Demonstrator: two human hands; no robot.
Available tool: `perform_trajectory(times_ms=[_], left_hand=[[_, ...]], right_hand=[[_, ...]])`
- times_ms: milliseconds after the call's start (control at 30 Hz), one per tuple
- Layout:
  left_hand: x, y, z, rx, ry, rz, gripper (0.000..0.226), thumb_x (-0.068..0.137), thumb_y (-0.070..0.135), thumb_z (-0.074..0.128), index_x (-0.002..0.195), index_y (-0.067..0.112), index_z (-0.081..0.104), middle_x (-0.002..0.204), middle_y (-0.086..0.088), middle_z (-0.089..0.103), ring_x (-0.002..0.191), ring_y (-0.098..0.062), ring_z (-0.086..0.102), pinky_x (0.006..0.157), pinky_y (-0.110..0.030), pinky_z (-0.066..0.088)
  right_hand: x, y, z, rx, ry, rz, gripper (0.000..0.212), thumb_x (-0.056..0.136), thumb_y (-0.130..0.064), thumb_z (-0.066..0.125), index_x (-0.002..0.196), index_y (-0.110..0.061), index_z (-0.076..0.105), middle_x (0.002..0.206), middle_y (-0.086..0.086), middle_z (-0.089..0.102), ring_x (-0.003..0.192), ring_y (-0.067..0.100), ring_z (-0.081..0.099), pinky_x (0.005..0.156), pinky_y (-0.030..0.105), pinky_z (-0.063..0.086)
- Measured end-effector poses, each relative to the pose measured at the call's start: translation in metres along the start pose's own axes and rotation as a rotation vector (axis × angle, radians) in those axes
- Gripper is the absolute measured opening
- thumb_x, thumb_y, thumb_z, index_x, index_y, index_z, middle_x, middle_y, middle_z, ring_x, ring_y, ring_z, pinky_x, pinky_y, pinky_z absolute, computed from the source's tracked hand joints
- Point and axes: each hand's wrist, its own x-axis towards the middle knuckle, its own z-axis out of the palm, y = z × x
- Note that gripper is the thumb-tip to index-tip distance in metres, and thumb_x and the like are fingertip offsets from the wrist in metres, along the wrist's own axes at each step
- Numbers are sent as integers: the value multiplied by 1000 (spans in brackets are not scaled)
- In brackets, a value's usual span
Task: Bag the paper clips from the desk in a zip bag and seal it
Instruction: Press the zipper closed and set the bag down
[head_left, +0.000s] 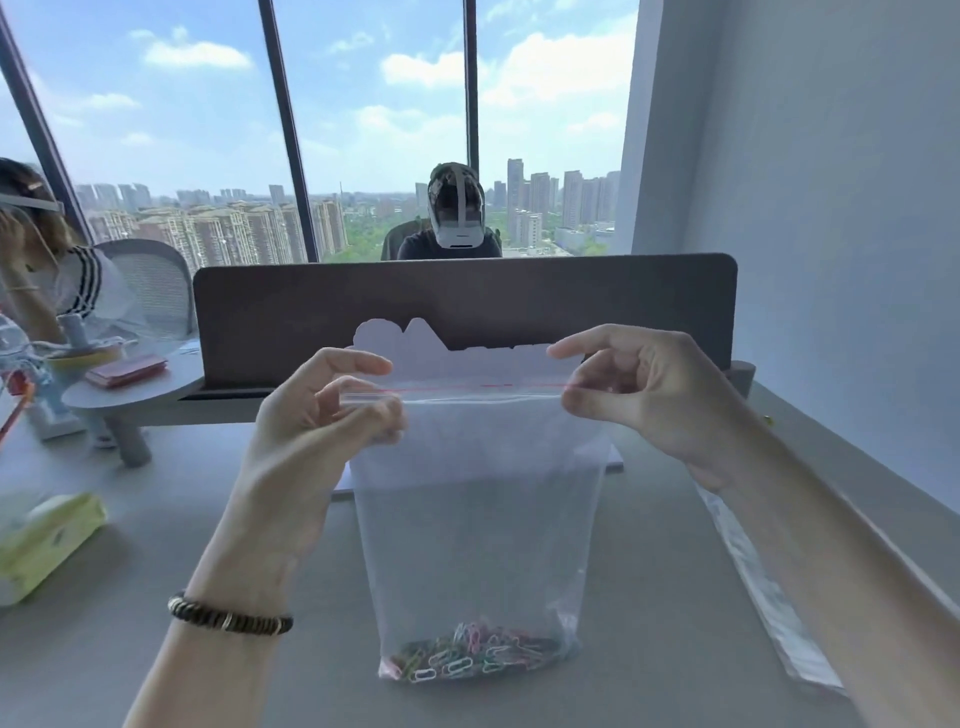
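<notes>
A clear zip bag hangs upright above the grey desk, its red zip line running level across the top. Several coloured paper clips lie heaped in its bottom. My left hand pinches the top left corner of the bag at the zip strip. My right hand pinches the top right end of the zip between thumb and fingers. The bag is stretched taut between both hands.
A second clear bag lies flat on the desk under my right forearm. A pale green tissue pack sits at the left edge. A dark divider panel stands behind; one person sits beyond it, another at left.
</notes>
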Motion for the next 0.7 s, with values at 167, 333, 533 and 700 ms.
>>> perform_trajectory(times_ms=[167,333,533,700], left_hand=[[-3,-7,7,194,2,11,29,72,12,83,98,24,74,79,-2,76,66,-20,65,72,-39,50],[-7,-5,6,132,5,46,25,75,2,77,92,19,75,70,0,73,63,-11,65,65,-18,52],[-11,1,7,129,-32,90,24,76,2,76,95,17,74,70,-2,71,64,-13,66,66,-16,51],[-13,4,4,110,-24,133,30,75,-5,75,99,14,71,74,-5,71,71,-16,69,69,-17,52]], right_hand=[[1,6,5,27,-31,18,38,82,-4,72,111,-28,68,81,-4,69,79,10,66,83,32,52],[-2,5,12,-7,-78,15,28,78,-11,79,102,-25,74,87,-4,73,85,5,69,89,24,53],[-3,1,11,54,-11,-11,24,73,2,80,88,-16,77,69,3,70,68,8,67,76,23,56],[-3,-8,17,-57,-54,2,21,79,-5,77,94,-20,77,83,-5,74,80,1,70,81,16,55]])
